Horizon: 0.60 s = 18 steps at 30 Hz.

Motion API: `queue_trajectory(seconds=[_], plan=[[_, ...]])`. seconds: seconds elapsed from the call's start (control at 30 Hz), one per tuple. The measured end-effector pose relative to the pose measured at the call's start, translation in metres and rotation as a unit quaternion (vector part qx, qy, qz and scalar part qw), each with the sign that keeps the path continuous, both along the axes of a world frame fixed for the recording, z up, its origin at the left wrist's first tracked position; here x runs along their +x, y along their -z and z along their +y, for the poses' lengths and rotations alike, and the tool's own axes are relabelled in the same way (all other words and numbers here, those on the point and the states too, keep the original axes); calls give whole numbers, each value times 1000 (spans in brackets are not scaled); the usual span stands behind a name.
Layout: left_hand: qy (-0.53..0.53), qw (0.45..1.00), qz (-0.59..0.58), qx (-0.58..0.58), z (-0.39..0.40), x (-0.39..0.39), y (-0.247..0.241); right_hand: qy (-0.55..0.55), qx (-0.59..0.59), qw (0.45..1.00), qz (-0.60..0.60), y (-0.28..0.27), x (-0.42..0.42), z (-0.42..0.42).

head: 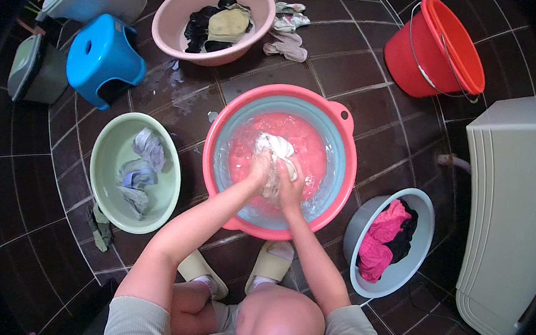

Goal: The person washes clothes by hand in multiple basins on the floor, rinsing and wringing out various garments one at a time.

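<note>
A round pink basin with a blue-grey inner wall stands on the floor before me, with water in it. Over its middle, my left hand and my right hand are close together, both gripping a wet white cloth, perhaps a sock. Part of the cloth hangs between my hands down to the water, and some fingers are hidden by it. The water around the cloth is rippled and splashing.
Left: a pale green basin with soaking cloths, a blue stool. Above: a pink basin of dark clothes, socks beside it. Right: a red bucket, a grey-blue basin with pink and black clothes, a pale appliance.
</note>
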<state>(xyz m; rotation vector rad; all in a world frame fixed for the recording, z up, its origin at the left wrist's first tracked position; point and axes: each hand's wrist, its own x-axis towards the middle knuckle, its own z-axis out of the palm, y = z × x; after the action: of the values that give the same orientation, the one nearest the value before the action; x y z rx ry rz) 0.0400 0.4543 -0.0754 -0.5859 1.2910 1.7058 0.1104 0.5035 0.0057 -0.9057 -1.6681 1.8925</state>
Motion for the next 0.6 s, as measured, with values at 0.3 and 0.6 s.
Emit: queue_trajectory(seconds=[0.3,0.6], plan=[[281,923,243,-95,2,14,-92,43,15,987,-152,27,-14,59],[509,816,271,40,-37,-58,-81,-258,193,902,-288,37,14,123]])
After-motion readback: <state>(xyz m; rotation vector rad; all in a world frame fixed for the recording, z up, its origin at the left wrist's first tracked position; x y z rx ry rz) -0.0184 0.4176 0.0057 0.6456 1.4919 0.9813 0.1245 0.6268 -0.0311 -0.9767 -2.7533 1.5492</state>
